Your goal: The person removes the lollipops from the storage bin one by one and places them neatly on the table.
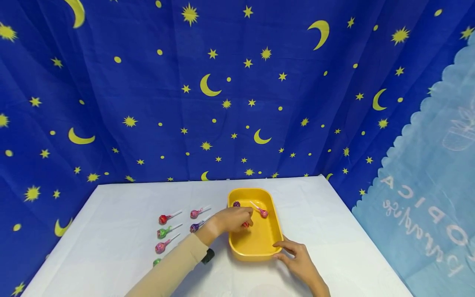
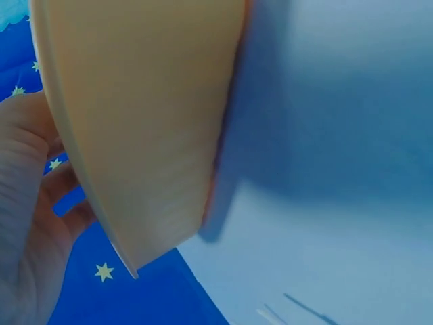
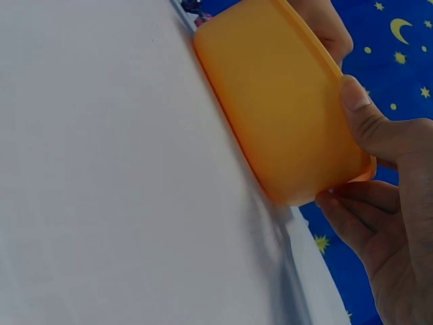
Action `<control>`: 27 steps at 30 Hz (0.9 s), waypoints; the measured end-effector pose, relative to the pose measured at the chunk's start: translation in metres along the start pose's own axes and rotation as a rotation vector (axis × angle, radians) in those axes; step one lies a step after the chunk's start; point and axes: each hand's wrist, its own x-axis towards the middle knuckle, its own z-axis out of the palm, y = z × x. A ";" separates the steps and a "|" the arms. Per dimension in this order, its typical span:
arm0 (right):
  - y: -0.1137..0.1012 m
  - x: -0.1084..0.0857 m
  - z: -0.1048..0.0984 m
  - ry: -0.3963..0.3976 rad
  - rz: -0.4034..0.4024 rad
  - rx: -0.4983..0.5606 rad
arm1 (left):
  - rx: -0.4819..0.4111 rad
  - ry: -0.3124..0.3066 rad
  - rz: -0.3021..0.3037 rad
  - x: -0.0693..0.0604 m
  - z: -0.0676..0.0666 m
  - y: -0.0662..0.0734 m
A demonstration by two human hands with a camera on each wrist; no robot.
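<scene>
A yellow rectangular plastic tub (image 1: 256,249) stands on the white table. My left hand (image 1: 233,219) reaches over its left wall, fingers bent down around a red lollipop (image 1: 245,225) whose stick is hidden. A purple lollipop (image 1: 236,204) and a pink lollipop (image 1: 264,213) lie inside, towards the far end. At the near right corner my right hand (image 1: 297,260) grips the tub; the right wrist view has its thumb (image 3: 355,95) on the rim and other fingers against the wall. In the left wrist view the tub's wall (image 2: 142,135) covers the left fingertips.
Left of the tub, several lollipops lie on the table: a red one (image 1: 163,219), a green one (image 1: 162,233), pink ones and a purple one (image 1: 194,227). Another green one (image 1: 157,261) is partly behind the left sleeve (image 1: 174,264). A blue star-patterned cloth (image 1: 237,103) hangs behind.
</scene>
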 end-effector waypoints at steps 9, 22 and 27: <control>-0.001 0.000 0.001 0.010 -0.012 -0.009 | -0.146 0.054 -0.041 -0.016 0.002 -0.005; -0.001 -0.001 0.000 0.012 -0.018 -0.012 | -0.240 0.136 -0.076 -0.025 0.000 -0.002; -0.001 0.000 0.001 0.025 -0.024 -0.015 | -0.328 0.178 -0.113 -0.030 -0.002 -0.004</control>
